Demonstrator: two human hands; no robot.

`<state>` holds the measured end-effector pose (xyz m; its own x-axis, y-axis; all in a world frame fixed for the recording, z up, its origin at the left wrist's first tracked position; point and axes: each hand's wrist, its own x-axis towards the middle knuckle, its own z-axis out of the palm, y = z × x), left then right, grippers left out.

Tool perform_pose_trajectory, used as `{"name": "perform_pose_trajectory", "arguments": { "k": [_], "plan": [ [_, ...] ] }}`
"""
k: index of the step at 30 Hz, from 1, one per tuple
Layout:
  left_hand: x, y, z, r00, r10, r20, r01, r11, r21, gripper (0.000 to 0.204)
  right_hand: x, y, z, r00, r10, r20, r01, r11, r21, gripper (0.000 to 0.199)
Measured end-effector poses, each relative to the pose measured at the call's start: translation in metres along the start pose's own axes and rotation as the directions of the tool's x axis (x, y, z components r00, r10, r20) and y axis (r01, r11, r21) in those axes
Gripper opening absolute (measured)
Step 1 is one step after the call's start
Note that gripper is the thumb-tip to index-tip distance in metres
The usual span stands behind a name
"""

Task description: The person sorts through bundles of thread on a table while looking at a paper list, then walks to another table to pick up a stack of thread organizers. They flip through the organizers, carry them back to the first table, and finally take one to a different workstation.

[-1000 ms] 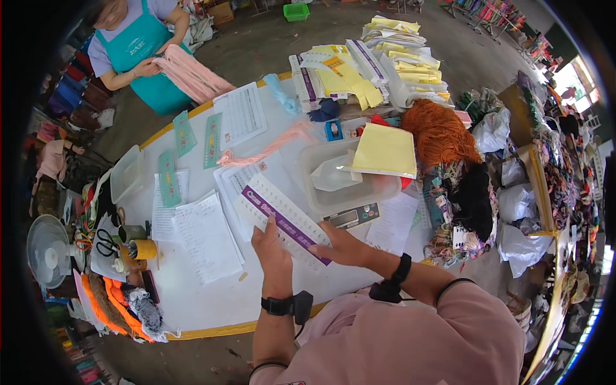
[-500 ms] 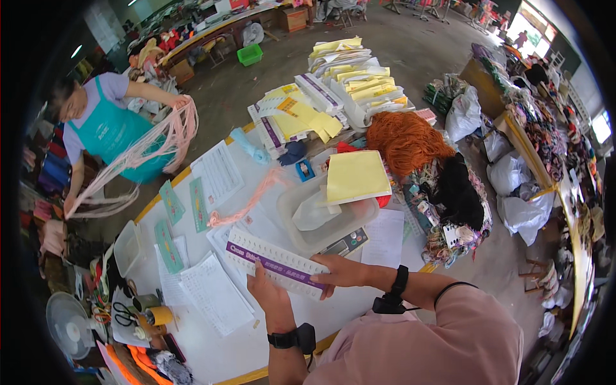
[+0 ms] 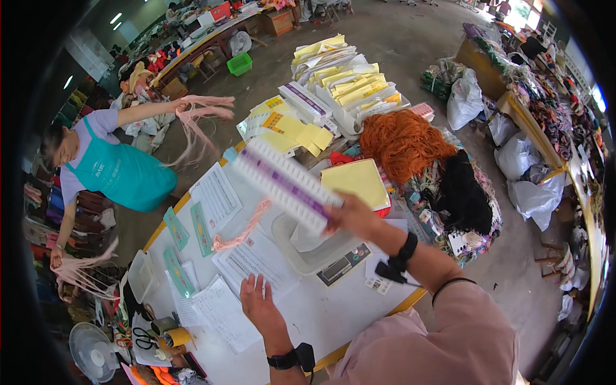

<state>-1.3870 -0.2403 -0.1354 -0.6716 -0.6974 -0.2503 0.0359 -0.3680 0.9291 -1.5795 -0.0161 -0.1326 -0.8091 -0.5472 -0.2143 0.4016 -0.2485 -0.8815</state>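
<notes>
My right hand (image 3: 354, 219) grips the near end of a long white card with a purple band and holes along its edges (image 3: 281, 184). The card, blurred by motion, hangs over the table, slanting away to the far left. My left hand (image 3: 258, 308) is empty above the printed sheets (image 3: 253, 266), fingers apart. Under the card's near end, a clear plastic tub (image 3: 289, 255) with a white bag inside stands beside a digital scale (image 3: 345, 264); whether it rests on the scale is hidden. A pink yarn skein (image 3: 247, 224) lies left of the tub.
Green cards (image 3: 200, 221) lie at the table's left. Behind the tub are a yellow pad (image 3: 355, 179), orange yarn (image 3: 403, 144), black yarn (image 3: 463, 200) and stacked packets (image 3: 350, 83). Scissors (image 3: 144, 338) and a fan (image 3: 93, 354) are near left. A co-worker (image 3: 119, 170) holds pink yarn.
My left hand has let go of the card and opened. My right hand has lifted the card and swung it forward. The co-worker's arms have spread, with pink strands in each hand.
</notes>
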Motion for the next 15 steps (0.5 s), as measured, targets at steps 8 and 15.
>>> {"name": "perform_pose_trajectory", "arguments": {
  "k": [8,15],
  "plan": [
    [-0.012,-0.032,-0.112,0.914,0.048,-0.402,0.042,0.976,0.213,0.052,0.141,-0.019,-0.126,0.944,-0.057,-0.326,0.074,0.996,0.04,0.026],
    [-0.034,-0.035,-0.156,0.741,0.066,-0.668,0.214,0.92,0.328,0.056,0.172,-0.016,-0.159,0.941,0.01,-0.339,0.006,0.999,0.045,0.032]
  ]
}}
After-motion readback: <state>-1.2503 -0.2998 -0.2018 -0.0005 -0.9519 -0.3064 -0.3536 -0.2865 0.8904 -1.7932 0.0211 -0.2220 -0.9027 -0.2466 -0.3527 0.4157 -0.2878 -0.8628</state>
